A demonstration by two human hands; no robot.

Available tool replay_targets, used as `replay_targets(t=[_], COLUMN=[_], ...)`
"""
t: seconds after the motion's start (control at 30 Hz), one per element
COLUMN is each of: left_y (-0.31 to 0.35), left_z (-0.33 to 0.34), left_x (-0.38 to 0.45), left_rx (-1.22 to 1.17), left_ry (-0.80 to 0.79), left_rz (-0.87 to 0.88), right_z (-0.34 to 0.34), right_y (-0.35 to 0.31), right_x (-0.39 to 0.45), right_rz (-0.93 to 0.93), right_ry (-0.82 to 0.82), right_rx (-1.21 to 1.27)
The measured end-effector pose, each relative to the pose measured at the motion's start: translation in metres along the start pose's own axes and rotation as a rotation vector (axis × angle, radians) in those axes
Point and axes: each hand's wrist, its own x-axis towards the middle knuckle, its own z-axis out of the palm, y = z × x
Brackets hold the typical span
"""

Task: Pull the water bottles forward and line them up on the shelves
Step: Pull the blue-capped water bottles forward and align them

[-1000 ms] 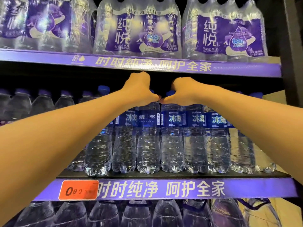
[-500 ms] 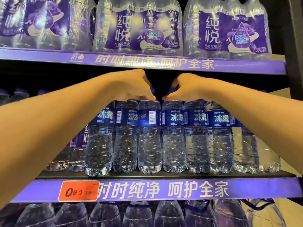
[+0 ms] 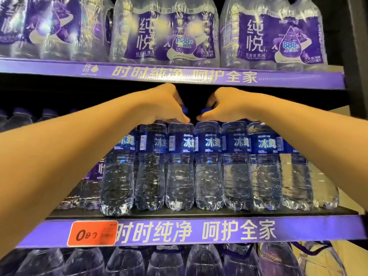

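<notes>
Curling over the bottle tops, both hands were seen at the necks of the front row on the middle shelf. The left hand was closed as a narrow grip around the neck of a blue-capped bottle, its cap just showing at the fingers. The right hand was closed likewise on the neighbouring bottle, at three o'clock from the first, the two thumbs almost touching. The long axes of both bottles stood upright, so the bodies hung at six o'clock from each grip. The row was ranged close to the shelf's front lip, with a purple strip and an orange price tag below it. Toward nine o'clock, further bottles were set well back in shadow. It was judged that the left hand lay nearer those, and that the coming pull would run straight toward the viewer.
</notes>
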Motion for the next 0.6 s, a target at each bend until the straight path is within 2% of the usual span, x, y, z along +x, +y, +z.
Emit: replay_targets(t=[0.1,0.23,0.3,0.37,0.53,0.6], left_y=[0.0,0.003,0.002,0.001,-0.004,-0.005], left_z=[-0.003,0.008,0.013,0.013,0.006,0.006], left_x=[0.002,0.0,-0.001,-0.001,0.005,0.005], left_rx=[-0.022,0.307,0.369,0.312,-0.045,-0.099], left_ry=[-0.058,0.12,0.176,0.164,0.151,0.147], left_rz=[-0.005,0.075,0.109,0.083,-0.029,-0.049], right_z=[-0.001,0.0,0.002,0.004,0.007,0.008], right_y=[0.002,0.006,0.005,0.004,0.004,0.004], right_x=[0.001,0.004,0.005,0.004,0.004,0.004], right_rz=[0.0,0.01,-0.001,-0.001,0.002,0.004], right_ry=[-0.017,-0.023,-0.006,0.016,0.07,0.075], right_rx=[0.0,0.042,0.059,0.067,0.03,0.018])
